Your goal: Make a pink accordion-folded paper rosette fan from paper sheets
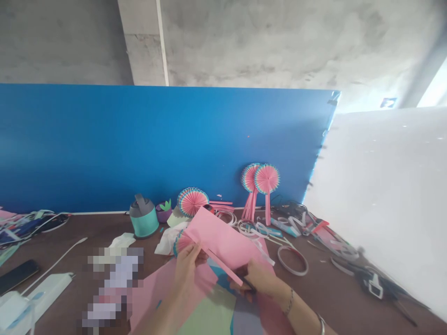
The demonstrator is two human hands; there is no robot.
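Note:
A pink sheet of paper [223, 235] is held up over the table, tilted. My left hand [189, 257] pinches its lower left edge between thumb and fingers. Dark-handled scissors [250, 284], mostly hidden by the fingers, are gripped in my right hand [256, 278] at the sheet's lower right edge. A narrow pink strip [226, 269] hangs along that edge, partly separated from the sheet. Beneath both hands lie more pink paper [157, 288] and a light green sheet [211, 311]. Part of a pleated pink rosette [179, 242] shows behind my left hand.
Pleated paper fans [267, 179] lean on the blue partition [174, 139], beside another rosette [193, 202]. A teal container [144, 221] stands at the back left. Rolls of white strips [293, 260] lie right. A phone [19, 275] and a white power strip [50, 295] occupy the left.

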